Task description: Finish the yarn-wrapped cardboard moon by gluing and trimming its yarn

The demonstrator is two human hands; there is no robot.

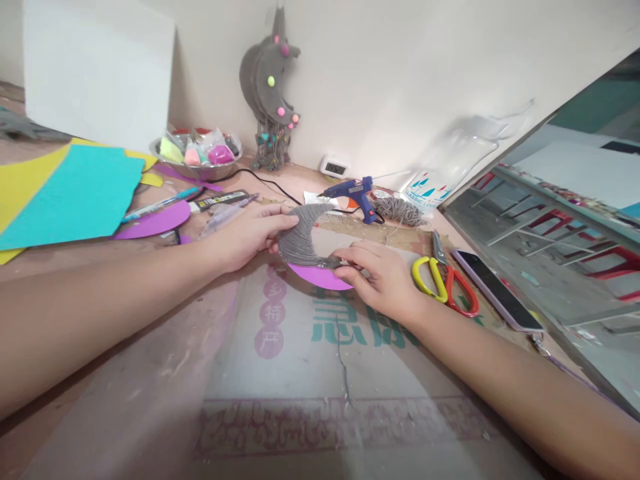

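A crescent wound in grey yarn (301,241) is held up between my two hands over the printed cardboard. Its left, outer side is pinched between the thumb and fingers of my left hand (250,233). At the lower right tip, the fingers of my right hand (377,273) close on it. A purple foam piece (320,276) with a rounded edge shows just below the crescent; whether it is attached or held along with it, I cannot tell. Beyond them lie a blue glue gun (357,195) and a bundle of grey yarn (403,211).
Scissors (445,283) and a phone (495,290) lie to the right. Coloured sheets (75,193), a cutter (220,201) and a bowl (200,172) of clay packs are on the left. A decorated grey moon (273,87) stands against the wall, near a small clock (335,167).
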